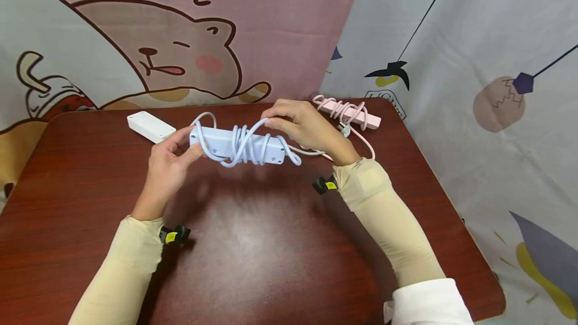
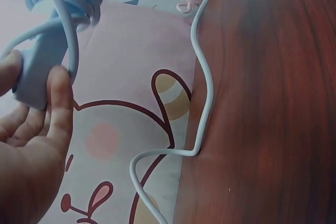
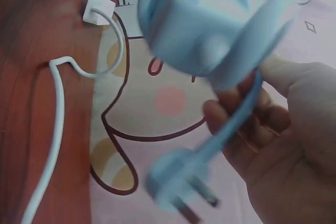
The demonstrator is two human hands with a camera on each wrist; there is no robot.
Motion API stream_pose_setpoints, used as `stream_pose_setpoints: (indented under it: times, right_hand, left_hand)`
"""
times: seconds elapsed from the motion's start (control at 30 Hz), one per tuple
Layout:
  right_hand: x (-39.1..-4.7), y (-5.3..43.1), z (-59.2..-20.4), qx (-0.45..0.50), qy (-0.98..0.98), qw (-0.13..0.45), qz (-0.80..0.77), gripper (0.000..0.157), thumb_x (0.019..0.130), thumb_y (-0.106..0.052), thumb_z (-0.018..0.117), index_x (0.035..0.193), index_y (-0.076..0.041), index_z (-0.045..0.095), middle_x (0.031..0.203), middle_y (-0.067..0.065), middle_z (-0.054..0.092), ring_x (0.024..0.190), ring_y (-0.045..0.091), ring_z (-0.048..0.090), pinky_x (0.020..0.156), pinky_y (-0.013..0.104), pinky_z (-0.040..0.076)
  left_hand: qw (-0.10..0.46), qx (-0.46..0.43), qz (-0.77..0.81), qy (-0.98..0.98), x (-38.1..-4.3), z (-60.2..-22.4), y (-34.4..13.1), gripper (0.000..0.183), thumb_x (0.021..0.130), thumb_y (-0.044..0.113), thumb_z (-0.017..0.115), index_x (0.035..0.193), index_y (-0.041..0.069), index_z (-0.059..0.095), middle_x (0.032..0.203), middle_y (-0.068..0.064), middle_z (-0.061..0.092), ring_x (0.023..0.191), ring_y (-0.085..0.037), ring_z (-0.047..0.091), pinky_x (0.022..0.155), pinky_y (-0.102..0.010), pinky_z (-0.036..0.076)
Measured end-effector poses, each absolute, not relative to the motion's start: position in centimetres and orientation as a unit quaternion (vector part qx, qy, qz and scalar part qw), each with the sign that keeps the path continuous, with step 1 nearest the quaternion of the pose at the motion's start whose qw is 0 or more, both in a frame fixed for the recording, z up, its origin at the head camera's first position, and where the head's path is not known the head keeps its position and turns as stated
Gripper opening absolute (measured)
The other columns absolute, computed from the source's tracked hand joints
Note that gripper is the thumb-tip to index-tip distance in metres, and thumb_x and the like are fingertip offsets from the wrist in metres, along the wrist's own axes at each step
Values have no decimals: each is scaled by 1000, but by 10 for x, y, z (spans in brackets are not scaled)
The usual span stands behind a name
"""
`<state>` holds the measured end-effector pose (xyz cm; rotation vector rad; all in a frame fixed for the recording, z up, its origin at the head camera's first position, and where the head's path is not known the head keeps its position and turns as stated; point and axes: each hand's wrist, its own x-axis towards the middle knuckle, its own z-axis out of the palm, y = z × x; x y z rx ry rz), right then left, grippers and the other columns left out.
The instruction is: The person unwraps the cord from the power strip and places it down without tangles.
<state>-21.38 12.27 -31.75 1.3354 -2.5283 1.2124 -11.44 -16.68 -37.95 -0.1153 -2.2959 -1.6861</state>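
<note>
A light blue power strip (image 1: 220, 138) is held up above the table, its blue cord (image 1: 244, 145) wound several times around the middle. My left hand (image 1: 168, 167) grips the strip's left end, thumb in front and fingers behind. With the thumb and fingers of my right hand (image 1: 307, 123), I pinch the cord above the strip's right half. In the right wrist view, a blue plug (image 3: 178, 179) with its prongs showing dangles from the cord below that hand (image 3: 294, 124). The left wrist view shows the strip's end (image 2: 39, 72) between thumb and fingers.
A white power strip (image 1: 151, 127) lies at the back left of the brown table (image 1: 244, 245); its white cord (image 2: 205, 77) runs along the back edge. At the back right lies a pink power strip (image 1: 372, 121) wrapped in its cord, with a plug (image 1: 344, 129) beside it.
</note>
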Motion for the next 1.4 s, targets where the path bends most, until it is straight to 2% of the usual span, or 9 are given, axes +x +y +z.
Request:
stream_pose_setpoints:
  times: [0.13,0.33,0.5,0.63,0.87,1.1,1.3,1.4]
  right_hand:
    - [-211,127,-312,439,-810,52,385,14,97,-14,69,107,-11,78,90,0,66,78,8,53,72,23,43]
    - [-201,136,-305,446,-817,41,362,12,97,-17,70,105,-13,77,85,-2,63,73,8,50,70,23,41]
    - [-192,144,-307,470,-817,4,332,11,99,-18,68,104,-14,77,87,-5,65,76,7,52,72,25,44]
    - [-188,148,-314,482,-822,-36,301,13,101,-19,65,104,-14,76,88,-5,66,78,7,54,73,26,46]
    - [-191,150,-326,482,-838,-76,246,17,104,-22,60,102,-14,75,91,-5,70,82,7,59,78,28,51]
    - [-208,153,-340,435,-868,-58,233,17,102,-22,63,103,-13,77,96,-3,75,87,10,65,82,31,54]
    - [-222,156,-350,370,-897,-31,241,17,102,-18,62,102,-12,78,88,4,74,74,13,59,72,30,49]
    - [-226,155,-351,335,-908,-20,253,18,102,-20,62,106,-13,78,87,4,75,70,13,60,73,31,49]
  left_hand:
    - [155,1,-603,-782,-115,-381,-167,38,97,14,69,134,4,65,101,21,68,89,3,66,79,-9,54]
    - [191,71,-619,-758,-119,-381,-168,37,96,13,70,133,6,67,102,17,69,82,-1,66,76,-11,53]
    - [225,92,-645,-724,-122,-382,-169,37,94,15,73,129,5,69,96,15,70,79,-4,65,75,-13,51]
    - [237,94,-694,-673,-124,-380,-169,38,93,12,75,129,2,68,96,11,72,86,-7,64,76,-14,52]
    - [233,82,-761,-600,-124,-376,-168,38,93,5,72,129,-3,67,103,3,74,96,-11,65,79,-15,56]
    - [227,59,-759,-607,-121,-375,-167,36,93,6,72,128,-2,67,102,3,75,95,-10,66,80,-17,55]
    - [203,39,-736,-645,-117,-377,-166,39,94,7,71,132,-2,65,103,7,75,95,-10,66,82,-16,53]
    - [188,34,-716,-671,-114,-377,-166,41,95,10,71,134,-1,64,105,10,74,96,-9,66,83,-15,54]
